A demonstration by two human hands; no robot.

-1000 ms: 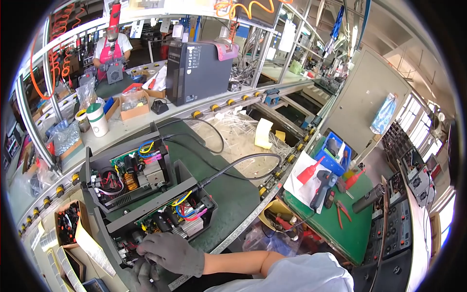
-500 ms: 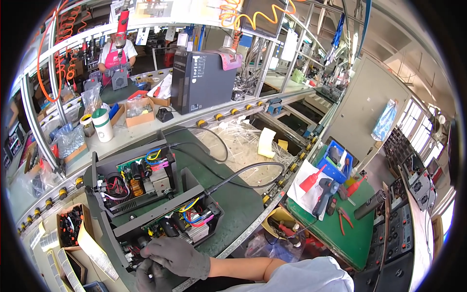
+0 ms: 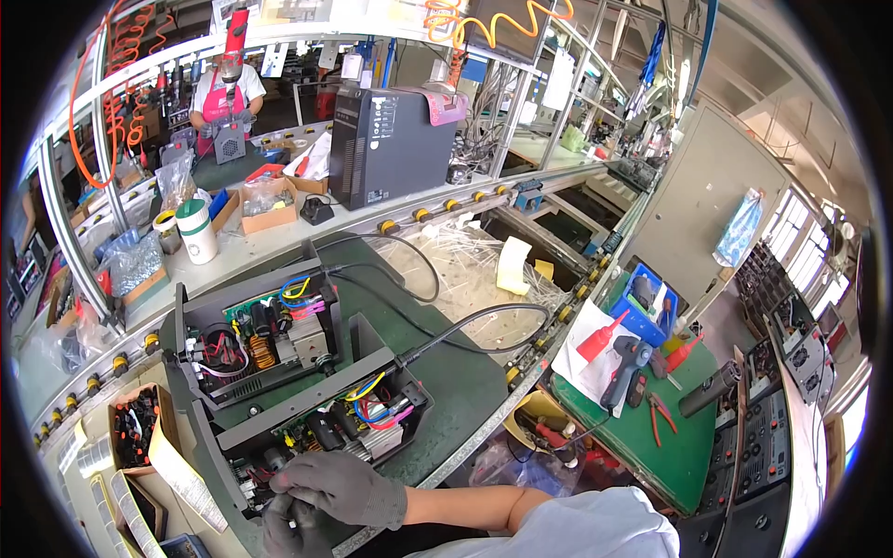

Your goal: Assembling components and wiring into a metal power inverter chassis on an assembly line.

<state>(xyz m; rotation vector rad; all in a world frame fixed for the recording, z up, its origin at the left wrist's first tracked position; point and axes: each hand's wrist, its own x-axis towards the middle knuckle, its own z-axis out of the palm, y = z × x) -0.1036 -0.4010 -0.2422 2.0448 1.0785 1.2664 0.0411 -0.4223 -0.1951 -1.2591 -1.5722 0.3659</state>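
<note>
Both my hands wear dark grey gloves and meet at the near-left end of the closer open metal chassis point(image 3: 307, 395). My right hand point(image 3: 342, 485) reaches in from the right with its fingers bent and pinched at the chassis edge. Just below it, my left hand point(image 3: 293, 528) is curled, its fingertips close to the right hand's. A tiny pale spot shows between them; what they hold is too small to make out. Inside this chassis are a circuit board, black capacitors, a silver heatsink point(image 3: 383, 443) and coloured wires point(image 3: 367, 409). A black cable point(image 3: 446, 332) leaves its right end.
A second open chassis point(image 3: 260, 339) stands behind on the green mat point(image 3: 465, 395). Left is a carton of small black parts point(image 3: 137, 432). On the right, a green side table point(image 3: 688, 432) bears a power screwdriver point(image 3: 625, 374), red-handled pliers point(image 3: 662, 420) and a blue bin point(image 3: 642, 321). Someone works across the bench.
The whole view has shifted very slightly. My hands stay at the same end of the chassis, with only small finger movement.
</note>
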